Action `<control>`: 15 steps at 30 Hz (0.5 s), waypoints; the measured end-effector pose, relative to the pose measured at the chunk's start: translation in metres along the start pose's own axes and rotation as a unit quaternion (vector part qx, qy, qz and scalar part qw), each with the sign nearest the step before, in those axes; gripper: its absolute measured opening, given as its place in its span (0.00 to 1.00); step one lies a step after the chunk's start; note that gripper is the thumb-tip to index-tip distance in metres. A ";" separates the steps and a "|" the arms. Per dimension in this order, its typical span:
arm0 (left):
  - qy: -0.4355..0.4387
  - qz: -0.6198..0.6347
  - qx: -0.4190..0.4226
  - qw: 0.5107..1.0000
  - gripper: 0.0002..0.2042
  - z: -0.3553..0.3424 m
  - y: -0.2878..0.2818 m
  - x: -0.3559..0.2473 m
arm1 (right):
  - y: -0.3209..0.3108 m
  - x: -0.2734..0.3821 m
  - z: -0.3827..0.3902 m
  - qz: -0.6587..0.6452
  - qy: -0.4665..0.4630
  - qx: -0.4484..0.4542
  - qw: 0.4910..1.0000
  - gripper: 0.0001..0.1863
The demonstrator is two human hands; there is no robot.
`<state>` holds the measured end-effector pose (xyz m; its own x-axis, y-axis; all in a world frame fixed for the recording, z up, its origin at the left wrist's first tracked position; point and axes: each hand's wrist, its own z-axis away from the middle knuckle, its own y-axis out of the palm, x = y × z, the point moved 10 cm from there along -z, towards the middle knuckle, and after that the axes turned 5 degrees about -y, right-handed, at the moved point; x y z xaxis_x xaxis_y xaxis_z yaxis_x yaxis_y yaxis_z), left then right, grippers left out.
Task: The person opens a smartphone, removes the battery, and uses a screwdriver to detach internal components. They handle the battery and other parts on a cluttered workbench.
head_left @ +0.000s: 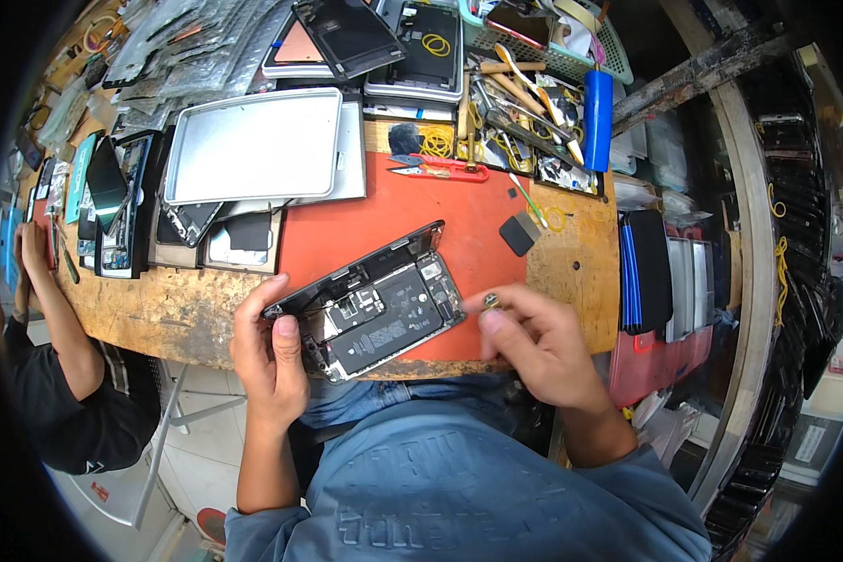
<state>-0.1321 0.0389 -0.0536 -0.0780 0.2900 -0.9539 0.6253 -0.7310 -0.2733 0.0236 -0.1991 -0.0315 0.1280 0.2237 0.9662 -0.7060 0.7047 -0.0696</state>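
Observation:
An opened smartphone is tilted over the front edge of the red work mat, its black battery and inner boards showing. Its screen panel stands raised along the far long side. My left hand is closed on the phone's left end, with the thumb on the near side. Close to the phone's right end, my right hand pinches a small brass-coloured metal piece between thumb and forefinger; the rest of that piece is hidden by the fingers.
Red-handled scissors, a green-stemmed swab and a small black square lie on the mat. Behind are a silver tray, stacked phone parts and a tool pile. A co-worker's arm rests at far left.

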 end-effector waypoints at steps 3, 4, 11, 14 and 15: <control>-0.015 0.021 0.007 1.000 0.18 0.001 0.001 -0.003 | -0.019 0.056 0.000 0.250 -0.254 -0.060 0.932 0.09; 0.020 0.014 -0.005 1.000 0.17 0.002 0.001 -0.009 | -0.021 0.065 0.002 0.269 -0.287 -0.073 0.917 0.07; 0.175 -0.181 -0.030 0.967 0.18 -0.007 0.008 -0.060 | -0.025 0.053 -0.008 0.264 -0.277 -0.124 0.916 0.13; 0.195 -0.285 -0.034 0.938 0.21 -0.007 0.020 -0.079 | -0.014 0.058 -0.011 0.408 -0.329 -0.055 0.850 0.14; 0.211 -0.332 -0.035 0.919 0.21 -0.008 0.023 -0.090 | -0.013 0.065 -0.009 0.397 -0.332 -0.054 0.854 0.14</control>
<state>-0.1045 0.0005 0.0263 -0.1618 0.8819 -0.4428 0.5980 -0.2693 -0.7549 0.0472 -0.1876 0.0298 -0.8093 0.2538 0.5298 -0.3144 0.5747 -0.7556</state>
